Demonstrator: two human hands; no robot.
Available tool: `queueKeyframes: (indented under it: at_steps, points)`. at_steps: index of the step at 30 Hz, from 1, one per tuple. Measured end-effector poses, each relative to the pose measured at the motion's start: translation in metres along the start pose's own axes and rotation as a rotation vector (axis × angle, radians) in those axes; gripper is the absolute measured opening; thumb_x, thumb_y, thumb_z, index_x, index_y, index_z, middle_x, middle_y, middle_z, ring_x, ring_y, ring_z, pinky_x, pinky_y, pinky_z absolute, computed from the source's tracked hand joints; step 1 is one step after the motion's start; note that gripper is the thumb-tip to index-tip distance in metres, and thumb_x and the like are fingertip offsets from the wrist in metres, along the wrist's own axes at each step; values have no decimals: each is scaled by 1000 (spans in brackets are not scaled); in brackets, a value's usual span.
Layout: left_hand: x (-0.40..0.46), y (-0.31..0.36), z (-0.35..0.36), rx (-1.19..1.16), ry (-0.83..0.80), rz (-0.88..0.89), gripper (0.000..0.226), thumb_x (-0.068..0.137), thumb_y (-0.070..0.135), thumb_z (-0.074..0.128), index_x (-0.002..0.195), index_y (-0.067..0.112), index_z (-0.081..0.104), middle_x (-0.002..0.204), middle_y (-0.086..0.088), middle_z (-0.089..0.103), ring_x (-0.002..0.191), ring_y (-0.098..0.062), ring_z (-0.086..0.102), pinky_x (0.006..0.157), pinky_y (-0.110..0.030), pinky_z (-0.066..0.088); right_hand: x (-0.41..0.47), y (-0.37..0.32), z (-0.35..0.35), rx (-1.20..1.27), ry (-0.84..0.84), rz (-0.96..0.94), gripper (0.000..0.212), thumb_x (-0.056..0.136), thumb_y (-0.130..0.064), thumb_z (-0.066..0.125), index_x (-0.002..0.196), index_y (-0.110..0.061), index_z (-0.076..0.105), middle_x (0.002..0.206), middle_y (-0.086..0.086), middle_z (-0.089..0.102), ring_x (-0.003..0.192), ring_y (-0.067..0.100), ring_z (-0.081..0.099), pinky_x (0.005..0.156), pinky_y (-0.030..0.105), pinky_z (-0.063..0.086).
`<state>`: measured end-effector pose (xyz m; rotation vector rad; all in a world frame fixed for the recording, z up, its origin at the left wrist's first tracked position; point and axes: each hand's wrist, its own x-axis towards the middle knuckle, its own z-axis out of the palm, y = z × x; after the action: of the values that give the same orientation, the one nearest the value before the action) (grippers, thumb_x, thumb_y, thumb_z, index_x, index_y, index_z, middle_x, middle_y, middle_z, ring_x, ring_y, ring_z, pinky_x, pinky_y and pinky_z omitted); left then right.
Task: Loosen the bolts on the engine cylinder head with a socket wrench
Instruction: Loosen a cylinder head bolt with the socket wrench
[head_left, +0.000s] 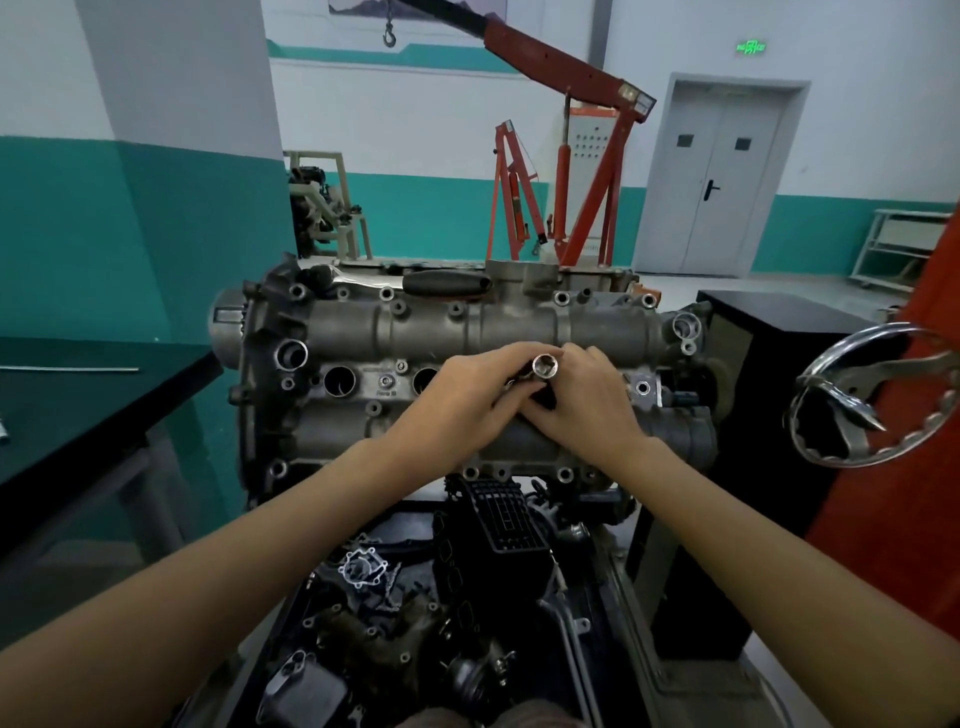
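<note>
The grey engine cylinder head (415, 322) lies across the middle of the view on a stand, with bolts along its edges and round plug wells in its centre row. Both hands meet above its middle. My left hand (467, 395) and my right hand (587, 400) together grip a socket wrench (543, 366). Its shiny open socket end points up toward the camera between the fingers, and its dark body is mostly hidden under them. A black-handled tool (447, 283) rests on the far edge of the head.
A dark green table (78, 410) stands at the left with a thin metal rod (67, 369) on it. Loose engine parts fill a tray (415, 597) below the head. A chrome handwheel (872, 395) and a black cabinet (753, 332) are at the right. A red engine hoist (571, 156) stands behind.
</note>
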<state>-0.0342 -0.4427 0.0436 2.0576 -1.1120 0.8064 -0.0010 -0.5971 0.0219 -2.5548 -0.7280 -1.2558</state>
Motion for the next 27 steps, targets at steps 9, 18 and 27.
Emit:
queueKeyframes:
  at_steps: [9, 18, 27]
  points:
    - [1, -6, 5, -46, 171, -35, 16, 76, 16, 75, 85, 5, 67, 81, 6, 68, 79, -2, 62, 72, -15, 51, 2, -1, 5, -64, -53, 42, 34, 85, -33, 51, 63, -9, 63, 53, 11, 62, 51, 29, 57, 60, 32, 30]
    - [9, -12, 14, 95, 112, 59, 20, 81, 21, 70, 82, 6, 56, 80, -1, 55, 75, -8, 47, 69, -14, 39, 1, -3, 2, -65, -100, 19, 30, 82, -28, 45, 60, -12, 59, 51, 7, 60, 49, 27, 55, 58, 32, 32]
    - [-5, -13, 24, -16, 212, -54, 21, 85, 11, 64, 106, 8, 66, 98, 2, 69, 92, -6, 61, 81, -15, 47, 2, -3, 2, -41, -141, 13, 33, 86, -36, 42, 83, -10, 62, 72, 6, 66, 68, 25, 59, 68, 35, 36]
